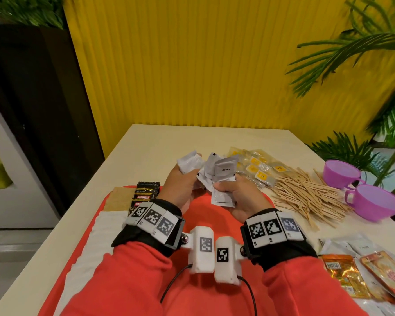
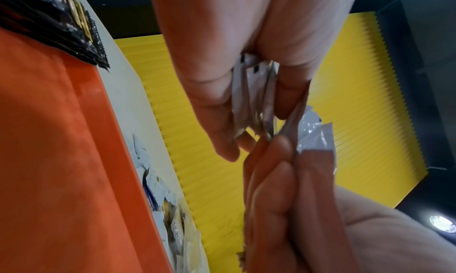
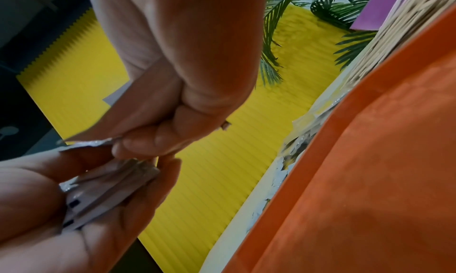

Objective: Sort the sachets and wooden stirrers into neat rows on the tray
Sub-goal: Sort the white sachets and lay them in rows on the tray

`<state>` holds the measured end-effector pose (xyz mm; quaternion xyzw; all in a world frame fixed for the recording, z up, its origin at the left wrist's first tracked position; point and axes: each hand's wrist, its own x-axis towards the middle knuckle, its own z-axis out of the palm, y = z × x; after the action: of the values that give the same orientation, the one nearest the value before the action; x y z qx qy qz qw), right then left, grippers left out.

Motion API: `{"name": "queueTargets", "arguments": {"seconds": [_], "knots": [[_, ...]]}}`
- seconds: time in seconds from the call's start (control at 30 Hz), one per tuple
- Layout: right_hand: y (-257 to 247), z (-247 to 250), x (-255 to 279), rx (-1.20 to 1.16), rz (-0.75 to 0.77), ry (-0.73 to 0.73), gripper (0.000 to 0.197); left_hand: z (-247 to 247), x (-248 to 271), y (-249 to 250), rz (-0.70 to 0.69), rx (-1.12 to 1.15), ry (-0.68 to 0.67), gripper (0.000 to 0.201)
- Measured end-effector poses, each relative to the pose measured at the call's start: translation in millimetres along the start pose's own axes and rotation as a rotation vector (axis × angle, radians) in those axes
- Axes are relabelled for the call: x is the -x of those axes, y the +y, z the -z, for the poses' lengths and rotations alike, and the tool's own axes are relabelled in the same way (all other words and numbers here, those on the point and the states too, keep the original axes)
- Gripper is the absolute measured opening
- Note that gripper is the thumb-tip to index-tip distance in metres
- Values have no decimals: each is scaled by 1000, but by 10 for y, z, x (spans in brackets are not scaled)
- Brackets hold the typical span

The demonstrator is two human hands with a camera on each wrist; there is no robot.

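On the tray's [image 1: 214,206] left edge sit the black sachets [image 1: 146,192], already ranked. Above its middle, the left hand [image 1: 180,188] curls round a crumpled silver bunch [image 1: 189,164]; the right hand [image 1: 237,197] pinches the fanned coffee sachets [image 1: 225,172]. Further right the wooden stirrers [image 1: 306,195] wait in a heap. The slick packets are overlapping loosely, so I'd expect some to slip out and scatter.

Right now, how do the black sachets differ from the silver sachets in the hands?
The black sachets lie in an overlapping row at the far left of the red tray; the silver sachets are a loose bunch held above it, gripped by the left hand and right hand. The black ones carry red and gold print; the silver ones are plain, one reading "Coffee". Both are small flat packets.
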<state>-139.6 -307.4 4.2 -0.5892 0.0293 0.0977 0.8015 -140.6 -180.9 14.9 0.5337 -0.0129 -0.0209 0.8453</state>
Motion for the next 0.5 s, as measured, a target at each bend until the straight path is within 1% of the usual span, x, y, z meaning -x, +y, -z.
{"name": "queueTargets", "arguments": {"seconds": [0.13, 0.27, 0.37, 0.43, 0.5], "knots": [[-7, 32, 14, 2, -27, 36, 25, 27, -28, -1, 8, 43, 86, 35], [-65, 74, 39, 6, -22, 79, 25, 49, 6, 54, 47, 82, 94, 29], [-80, 82, 44, 60, 0, 62, 23, 60, 27, 50, 119, 45, 74, 22], [-78, 79, 43, 94, 13, 48, 26, 59, 48, 45, 196, 15, 36, 14], [-89, 71, 52, 122, 13, 17, 27, 53, 67, 39, 246, -28, -4, 10]]}}
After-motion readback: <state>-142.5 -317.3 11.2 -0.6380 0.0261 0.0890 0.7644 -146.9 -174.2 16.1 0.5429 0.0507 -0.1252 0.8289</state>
